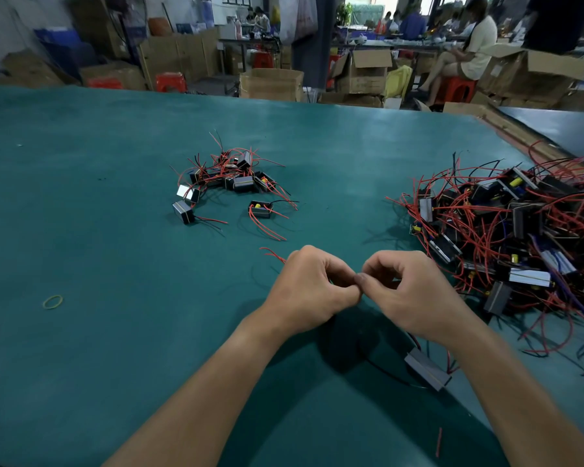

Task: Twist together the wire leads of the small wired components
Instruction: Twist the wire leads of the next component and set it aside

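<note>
My left hand (312, 289) and my right hand (408, 291) meet fingertip to fingertip above the green table (115, 251), both with curled fingers pinching wire leads that are mostly hidden between them. Red wire ends (273, 253) stick out past my left hand. A small grey boxed component (426, 368) hangs below my right wrist, with black and red leads running up toward my hands. A small group of wired components (231, 180) lies ahead at the centre. A large tangled pile of components (516, 237) sits on the right.
A yellow rubber band (52, 302) lies on the table at the left. A short red wire scrap (439, 441) lies near my right forearm. Cardboard boxes (272, 84), red stools and seated people fill the background beyond the table's far edge.
</note>
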